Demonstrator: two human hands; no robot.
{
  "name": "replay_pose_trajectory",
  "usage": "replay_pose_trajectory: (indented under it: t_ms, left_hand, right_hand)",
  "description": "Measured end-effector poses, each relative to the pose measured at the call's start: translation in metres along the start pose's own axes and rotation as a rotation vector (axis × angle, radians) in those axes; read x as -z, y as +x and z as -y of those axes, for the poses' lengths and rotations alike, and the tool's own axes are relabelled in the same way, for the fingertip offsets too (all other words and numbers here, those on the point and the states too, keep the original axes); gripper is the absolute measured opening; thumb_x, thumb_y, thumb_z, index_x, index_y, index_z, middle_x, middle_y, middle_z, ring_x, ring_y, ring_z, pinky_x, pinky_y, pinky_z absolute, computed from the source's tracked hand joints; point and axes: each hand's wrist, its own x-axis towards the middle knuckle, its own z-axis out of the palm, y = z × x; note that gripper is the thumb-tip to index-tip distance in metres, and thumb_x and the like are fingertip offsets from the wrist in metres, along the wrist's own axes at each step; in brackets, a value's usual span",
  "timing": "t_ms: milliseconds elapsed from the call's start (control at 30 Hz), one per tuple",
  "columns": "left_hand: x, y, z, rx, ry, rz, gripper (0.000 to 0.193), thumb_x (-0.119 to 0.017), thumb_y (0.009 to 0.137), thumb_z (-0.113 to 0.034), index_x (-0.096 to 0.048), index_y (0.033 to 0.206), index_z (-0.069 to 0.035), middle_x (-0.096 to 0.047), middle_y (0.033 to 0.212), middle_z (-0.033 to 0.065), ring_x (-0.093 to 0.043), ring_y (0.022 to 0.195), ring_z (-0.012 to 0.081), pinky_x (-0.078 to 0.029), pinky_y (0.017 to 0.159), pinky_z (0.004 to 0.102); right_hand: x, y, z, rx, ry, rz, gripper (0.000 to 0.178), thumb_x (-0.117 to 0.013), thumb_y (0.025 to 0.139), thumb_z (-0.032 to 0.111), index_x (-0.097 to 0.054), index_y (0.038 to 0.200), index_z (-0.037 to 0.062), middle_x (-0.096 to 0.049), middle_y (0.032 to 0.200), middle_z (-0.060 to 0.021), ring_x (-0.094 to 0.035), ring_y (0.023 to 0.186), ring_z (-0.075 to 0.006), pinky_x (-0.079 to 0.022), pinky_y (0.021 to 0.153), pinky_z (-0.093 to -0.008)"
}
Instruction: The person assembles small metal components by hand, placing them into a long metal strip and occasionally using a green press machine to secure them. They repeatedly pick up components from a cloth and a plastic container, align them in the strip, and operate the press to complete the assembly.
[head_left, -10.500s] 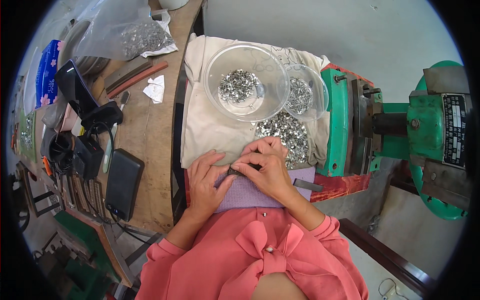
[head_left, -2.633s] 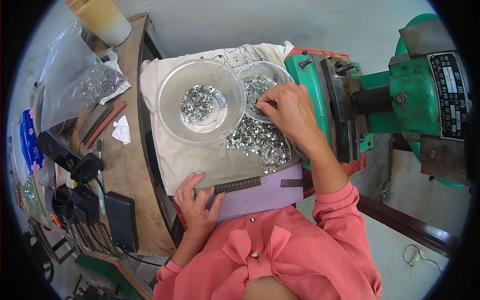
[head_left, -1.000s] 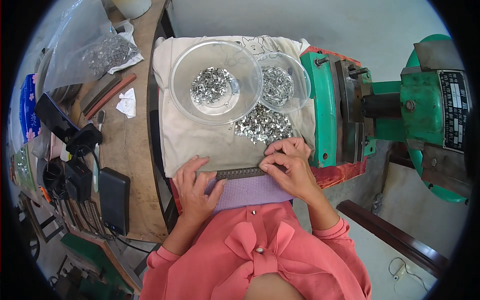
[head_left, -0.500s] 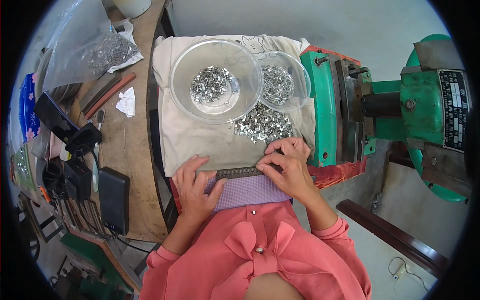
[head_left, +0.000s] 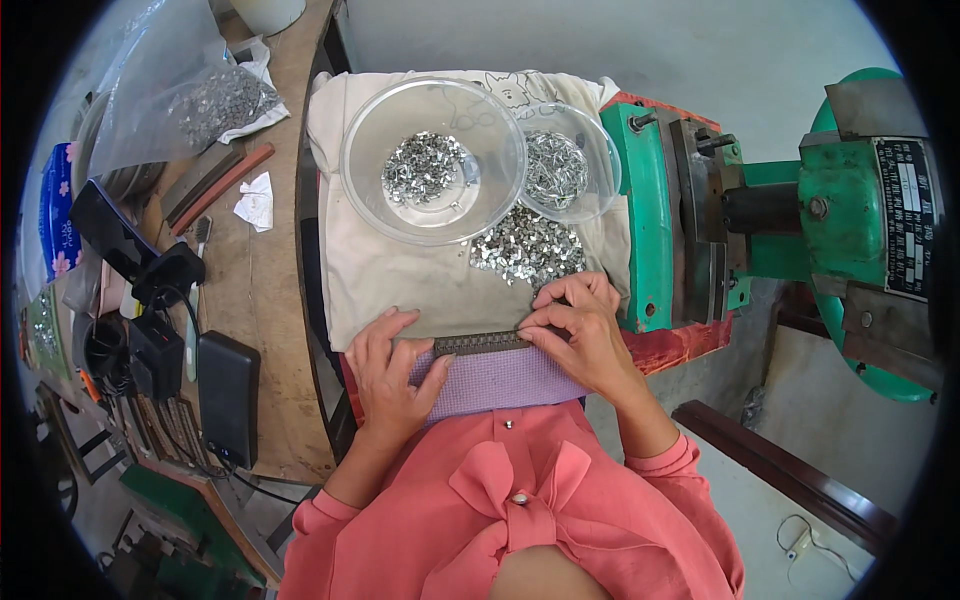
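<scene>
A dark, narrow metal bar with a row of small slots lies across a purple cloth in front of me. My left hand grips its left end, thumb on the near side and fingers on the far side. At the right end, my right hand pinches thumb and forefinger together against the bar; anything between those fingertips is too small to make out. Just beyond my right hand lies a loose pile of small shiny metal pieces on a beige cloth.
A large clear bowl and a smaller one hold more metal bits. Close on the right stands a green machine. The wooden table at left carries a black power bank, a phone and sharpening sticks.
My right hand's fingertips have shifted very slightly right along the bar. The left hand keeps its grip at the left end.
</scene>
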Motion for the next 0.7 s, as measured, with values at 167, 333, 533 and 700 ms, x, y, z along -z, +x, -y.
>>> replay_pose_trajectory:
  t_ms: [167,333,533,700]
  left_hand:
    - [0.0,-0.001,0.001,0.002,-0.002,-0.006,0.029,-0.083,0.073,-0.019,-0.064,0.092,-0.007,-0.06,0.127,0.012,-0.053,0.123,0.0367,-0.035,0.102,0.047]
    - [0.0,-0.002,0.001,-0.001,-0.004,0.001,0.029,-0.082,0.073,-0.018,-0.064,0.092,-0.006,-0.06,0.128,0.0131,-0.051,0.124,0.0378,-0.035,0.104,0.0484]
    - [0.002,0.001,-0.005,0.004,0.032,0.023,0.027,-0.081,0.074,-0.017,-0.064,0.092,-0.005,-0.06,0.128,0.0144,-0.051,0.124,0.0387,-0.036,0.103,0.0481]
    - [0.003,0.002,-0.006,-0.01,0.041,0.027,0.027,-0.08,0.075,-0.017,-0.064,0.093,-0.005,-0.06,0.128,0.015,-0.051,0.125,0.0396,-0.036,0.102,0.0487]
  right_hand:
    - [0.001,-0.001,-0.002,0.013,0.015,0.01,0.011,-0.082,0.076,0.019,-0.08,0.086,0.0142,-0.063,0.101,0.0029,-0.05,0.109,-0.0226,-0.032,0.099,-0.0406]
    - [0.002,0.0,-0.004,0.052,0.052,-0.04,0.01,-0.081,0.077,0.016,-0.077,0.084,0.0113,-0.065,0.098,0.0008,-0.052,0.104,-0.025,-0.036,0.094,-0.0411]
    - [0.024,0.031,0.008,0.203,0.025,-0.315,0.012,-0.08,0.075,0.006,-0.074,0.085,0.0056,-0.067,0.093,-0.0048,-0.056,0.093,-0.0281,-0.045,0.082,-0.0382]
    - [0.045,0.064,0.01,0.296,-0.134,-0.533,0.017,-0.078,0.076,0.003,-0.075,0.093,0.0066,-0.066,0.091,-0.0049,-0.057,0.092,-0.0279,-0.046,0.08,-0.0374]
